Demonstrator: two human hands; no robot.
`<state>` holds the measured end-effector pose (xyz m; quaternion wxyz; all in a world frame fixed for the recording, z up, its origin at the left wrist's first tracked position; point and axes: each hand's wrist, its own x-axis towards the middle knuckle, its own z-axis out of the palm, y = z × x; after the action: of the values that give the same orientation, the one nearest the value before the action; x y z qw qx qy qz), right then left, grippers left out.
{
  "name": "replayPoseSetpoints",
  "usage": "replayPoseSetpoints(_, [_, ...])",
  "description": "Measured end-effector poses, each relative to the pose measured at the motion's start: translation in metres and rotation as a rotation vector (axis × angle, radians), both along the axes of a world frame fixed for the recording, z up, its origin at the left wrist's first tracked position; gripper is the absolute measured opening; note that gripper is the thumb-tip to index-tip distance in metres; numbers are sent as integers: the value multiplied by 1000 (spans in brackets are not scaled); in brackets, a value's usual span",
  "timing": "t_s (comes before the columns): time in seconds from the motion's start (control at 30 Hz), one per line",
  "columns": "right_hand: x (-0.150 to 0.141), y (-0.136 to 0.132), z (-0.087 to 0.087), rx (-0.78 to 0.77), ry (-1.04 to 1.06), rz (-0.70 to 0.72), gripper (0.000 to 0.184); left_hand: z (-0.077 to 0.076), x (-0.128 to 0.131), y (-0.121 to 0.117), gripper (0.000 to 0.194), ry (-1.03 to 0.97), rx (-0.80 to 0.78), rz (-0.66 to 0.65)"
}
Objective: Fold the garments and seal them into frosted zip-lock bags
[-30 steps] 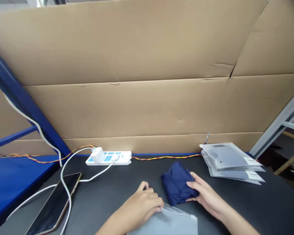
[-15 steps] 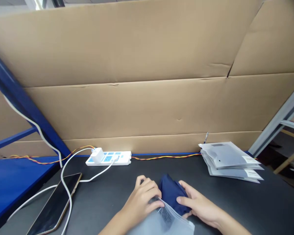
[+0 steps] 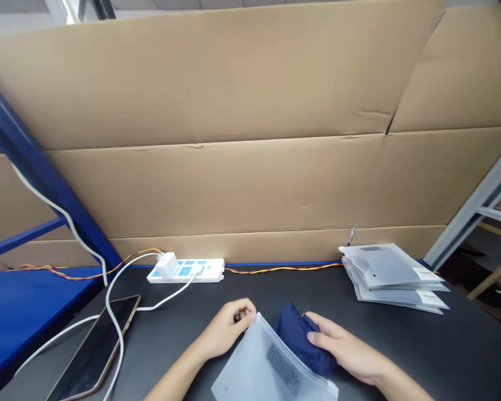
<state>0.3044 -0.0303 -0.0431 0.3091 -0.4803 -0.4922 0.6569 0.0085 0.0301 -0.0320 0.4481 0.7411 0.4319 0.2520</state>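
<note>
A frosted zip bag [image 3: 271, 362] with printed text lies tilted at the bottom of the view, its zip edge facing up and right. My left hand [image 3: 229, 327] pinches its upper left corner between thumb and fingers. Just beyond the zip edge is a folded dark blue cloth [image 3: 303, 340], and my right hand [image 3: 338, 342] grips its right side with the thumb on top. The cloth's lower left part is hidden behind the bag's edge; I cannot tell whether any of it is inside.
Several frosted bags [image 3: 392, 275] lie stacked at the right, with a pen [image 3: 351, 236] behind them. A white power strip [image 3: 209, 270] with a charger [image 3: 167, 265] stands at the back. White cables cross a phone [image 3: 98, 351] at the left. A cardboard wall [image 3: 250, 184] closes off the rear.
My left hand has shifted left to the bag's corner, and more of the bag shows. My right hand and the cloth have moved slightly right and down.
</note>
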Motion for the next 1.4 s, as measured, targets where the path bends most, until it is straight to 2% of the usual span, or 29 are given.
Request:
replayPoseSetpoints(0.07, [1,0,5,21,20,120,58,-5,8,-5,24,-25,11,6])
replayPoseSetpoints(0.13, [-1,-1,8,50,42,182,48,-10,14,-8,24,-62,15,14])
replayPoseSetpoints(0.27, [-18,-3,2,148,69,44,35,-14,18,-9,24,-134,6,42])
replayPoseSetpoints(0.37, [-32,-3,-5,192,122,-79,32,-12,17,-8,24,-136,4,55])
replayPoseSetpoints(0.43, [-36,-1,-7,214,97,-107,32,-10,16,-8,25,-123,12,59])
replayPoseSetpoints(0.5, [-34,1,-5,170,54,-10,34,-10,16,-8,25,-115,19,63])
replayPoseSetpoints(0.57, [-30,3,-2,92,39,159,37,-11,16,-8,25,-99,32,71])
replayPoseSetpoints(0.63, [-28,3,0,73,48,205,37,-13,17,-9,24,-75,54,74])
replayPoseSetpoints(0.77, [-42,-2,-3,198,34,-67,30,-16,20,-12,23,-55,121,96])
replayPoseSetpoints(0.83, [-53,-5,-5,233,7,-90,30,-16,21,-12,23,-55,152,120])
replayPoseSetpoints(0.97, [-61,-12,-4,245,-29,12,28,-15,21,-12,24,-44,167,134])
replayPoseSetpoints(1.1, [-48,-19,0,222,-45,154,37,-14,19,-10,24,-33,163,135])
replayPoseSetpoints(1.27, [-38,-24,2,312,-126,333,41,-17,15,-6,27,-36,175,149])
replayPoseSetpoints(1.4, [-51,-22,8,338,11,257,54,-18,15,-4,27,-66,167,175])
